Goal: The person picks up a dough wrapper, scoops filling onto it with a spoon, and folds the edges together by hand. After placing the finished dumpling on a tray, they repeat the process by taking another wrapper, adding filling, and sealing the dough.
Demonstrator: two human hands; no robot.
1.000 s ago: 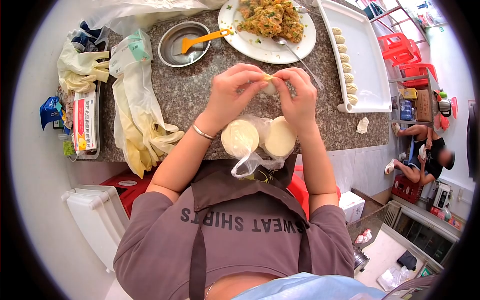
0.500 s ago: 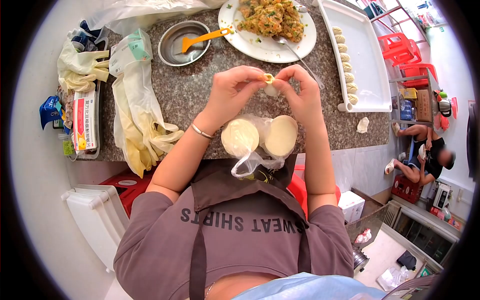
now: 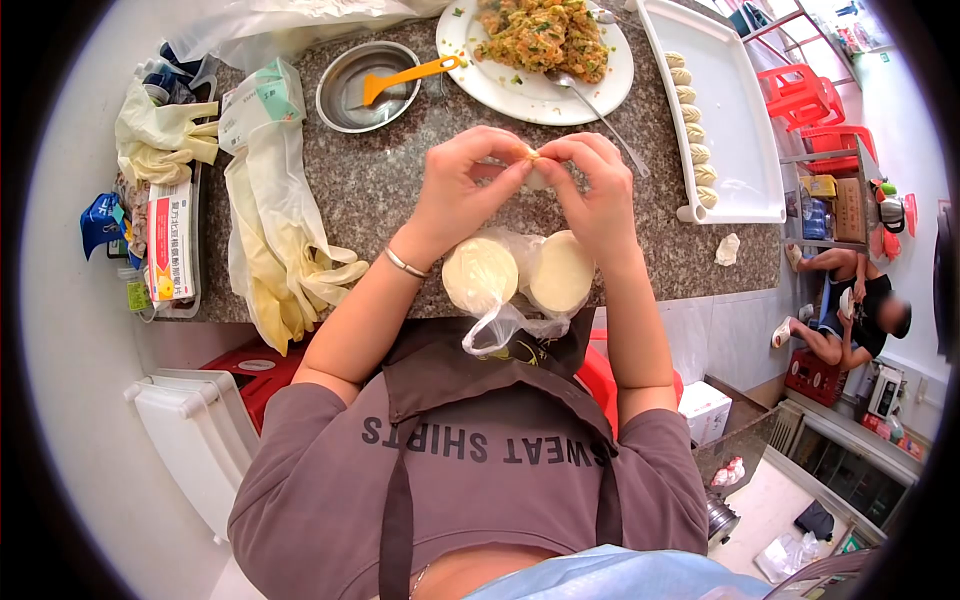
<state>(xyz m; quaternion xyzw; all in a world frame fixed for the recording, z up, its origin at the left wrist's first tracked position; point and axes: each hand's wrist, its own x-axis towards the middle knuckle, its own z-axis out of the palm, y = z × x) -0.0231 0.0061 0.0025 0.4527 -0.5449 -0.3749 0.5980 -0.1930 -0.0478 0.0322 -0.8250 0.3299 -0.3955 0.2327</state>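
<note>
Between the fingertips of both hands is a small dumpling, mostly hidden by the fingers. My left hand pinches its upper edge from one side. From the other side my right hand pinches the same edge, thumb and forefinger together. Close to my body lie two stacks of round dumpling wrappers, one stack partly under a clear plastic bag, the other stack beside it. Beyond my hands, a white plate carries a mound of chopped filling and a metal spoon.
At the right, a white tray holds a row of several pleated dumplings. A metal bowl with an orange spatula stands left of the plate. Pale gloves hang over the table edge. A person sits at far right.
My fingertips have come closer together, and the dumpling's top edge, which showed open before, is now pinched between them. Both hands shifted slightly.
</note>
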